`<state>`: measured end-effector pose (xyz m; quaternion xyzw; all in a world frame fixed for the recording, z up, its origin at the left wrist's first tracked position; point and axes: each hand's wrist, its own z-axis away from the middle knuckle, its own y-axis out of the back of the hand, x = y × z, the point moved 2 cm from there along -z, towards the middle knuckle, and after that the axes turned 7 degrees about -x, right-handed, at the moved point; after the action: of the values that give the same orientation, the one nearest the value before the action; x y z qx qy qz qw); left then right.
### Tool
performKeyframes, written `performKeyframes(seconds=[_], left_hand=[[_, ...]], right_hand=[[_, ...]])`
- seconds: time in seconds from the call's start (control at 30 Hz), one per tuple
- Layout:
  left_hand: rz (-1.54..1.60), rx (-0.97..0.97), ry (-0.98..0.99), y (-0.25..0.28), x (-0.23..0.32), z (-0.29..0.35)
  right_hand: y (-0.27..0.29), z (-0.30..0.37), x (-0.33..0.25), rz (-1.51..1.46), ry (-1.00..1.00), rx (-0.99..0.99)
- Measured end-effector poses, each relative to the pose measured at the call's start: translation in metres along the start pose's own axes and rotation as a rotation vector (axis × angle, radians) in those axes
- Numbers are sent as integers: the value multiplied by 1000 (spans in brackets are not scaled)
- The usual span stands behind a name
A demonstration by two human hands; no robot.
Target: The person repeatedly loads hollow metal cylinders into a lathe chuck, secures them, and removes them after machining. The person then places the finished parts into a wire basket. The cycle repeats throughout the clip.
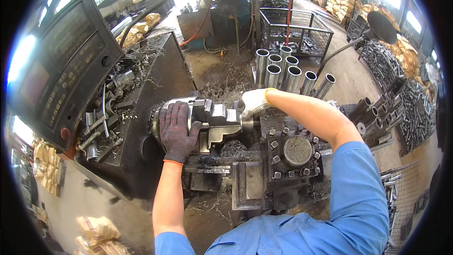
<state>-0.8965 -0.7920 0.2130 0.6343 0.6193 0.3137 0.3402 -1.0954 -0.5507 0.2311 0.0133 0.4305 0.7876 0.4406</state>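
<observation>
My left hand, in a dark knit glove with an orange cuff, lies over the round metal lathe chuck with its fingers stretched out. Stepped chuck jaws stick out to the right of it. My right hand, in a white glove with a yellow cuff, curls closed at the right end of the jaws, by the edge of a round metal piece. Its fingertips are hidden, so what they grip cannot be made out. Nearer me and to the right sits a square tool post ringed with bolts.
Several shiny metal tubes stand upright behind my right forearm, with darker tubes farther right. A control panel leans in at left, above a ledge of tools and scrap. A wire-mesh bin stands behind.
</observation>
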Motion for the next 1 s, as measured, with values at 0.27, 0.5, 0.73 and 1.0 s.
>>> performKeyframes(seconds=[0.27,0.5,0.73,1.0], left_hand=[[15,9,22,0,3,-1],[52,30,31,1,5,-1],[-1,58,54,-5,8,-1],[-8,54,33,-5,9,0]], right_hand=[[-41,-21,32,-27,170,-3],[-44,-27,32,-248,115,-250],[-57,-2,28,66,77,198],[-60,-24,37,-163,217,237]])
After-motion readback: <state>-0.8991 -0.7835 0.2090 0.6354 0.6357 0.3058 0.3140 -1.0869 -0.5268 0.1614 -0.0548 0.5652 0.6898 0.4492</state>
